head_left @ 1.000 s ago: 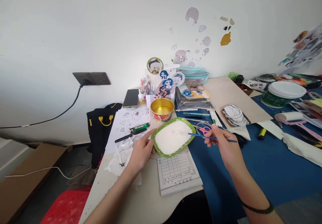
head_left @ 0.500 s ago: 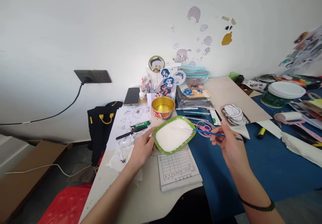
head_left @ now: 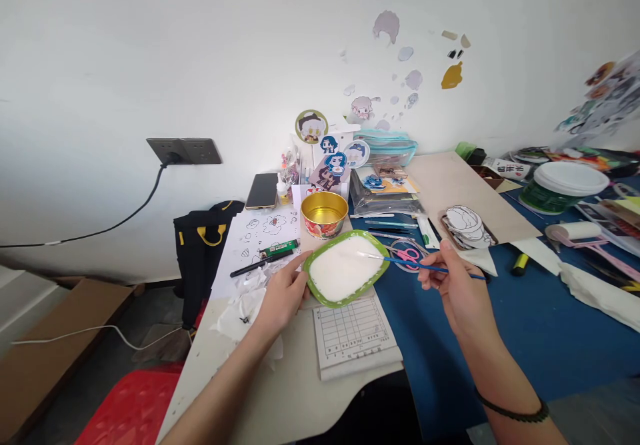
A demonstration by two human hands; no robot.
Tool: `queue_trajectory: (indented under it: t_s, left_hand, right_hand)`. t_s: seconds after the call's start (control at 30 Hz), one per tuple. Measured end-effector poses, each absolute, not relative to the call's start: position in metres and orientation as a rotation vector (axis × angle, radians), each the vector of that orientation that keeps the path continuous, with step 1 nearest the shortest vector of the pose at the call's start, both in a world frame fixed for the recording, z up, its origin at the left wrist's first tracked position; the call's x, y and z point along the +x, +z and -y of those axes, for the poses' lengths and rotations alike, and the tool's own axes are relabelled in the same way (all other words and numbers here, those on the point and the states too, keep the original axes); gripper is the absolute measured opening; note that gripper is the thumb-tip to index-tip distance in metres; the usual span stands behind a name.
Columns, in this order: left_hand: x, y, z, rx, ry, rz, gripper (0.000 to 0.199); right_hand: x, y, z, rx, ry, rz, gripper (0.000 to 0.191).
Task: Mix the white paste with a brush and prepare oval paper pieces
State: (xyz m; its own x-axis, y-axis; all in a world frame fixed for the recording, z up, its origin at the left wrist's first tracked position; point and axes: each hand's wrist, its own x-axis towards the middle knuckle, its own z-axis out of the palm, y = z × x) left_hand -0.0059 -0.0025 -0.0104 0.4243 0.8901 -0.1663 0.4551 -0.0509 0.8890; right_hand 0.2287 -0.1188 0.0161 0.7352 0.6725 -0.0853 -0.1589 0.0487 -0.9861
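A green-rimmed tray (head_left: 379, 274) filled with a smooth white substance lies in front of me, partly over a printed form pad (head_left: 356, 338). My left hand (head_left: 286, 292) grips the tray's left edge, thumb and fingers at the rim. In my right hand (head_left: 453, 282) is a paintbrush (head_left: 411, 263) with a blue handle, pinched between thumb and fingers. Its pale bristles point left and rest on or just over the white surface; I cannot tell whether they touch. Behind the tray stands an open gold-lined tin (head_left: 324, 215). Pink-handled scissors (head_left: 407, 256) lie right of the tray.
A phone (head_left: 262, 191), a black pen (head_left: 261, 264) and crumpled tissue (head_left: 240, 315) are on the left. On the right are a cardboard sheet (head_left: 440, 182), paper cut-outs (head_left: 466, 227), a lidded tub (head_left: 563, 186) and a pink-handled roller (head_left: 600, 248). Wall sockets (head_left: 184, 151) sit at left.
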Motion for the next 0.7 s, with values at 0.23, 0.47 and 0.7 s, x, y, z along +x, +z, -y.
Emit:
queue_trajectory:
  t_s: [0.23, 0.47, 0.7]
  left_hand:
    - [-0.0060, -0.0093, 0.0025, 1.671, 0.547, -1.177, 0.053]
    - [-0.0064, -0.0096, 0.0032, 1.663, 0.546, -1.190, 0.052]
    - [-0.0064, -0.0098, 0.0023, 1.678, 0.525, -1.188, 0.053]
  right_hand:
    - [0.2284, 0.0167, 0.1184, -1.389, 0.659, 0.461, 0.046]
    - [0.2283, 0.0175, 0.1207, -1.386, 0.670, 0.468, 0.046]
    - [0.2260, 0.0165, 0.1191, -1.397, 0.654, 0.484, 0.046]
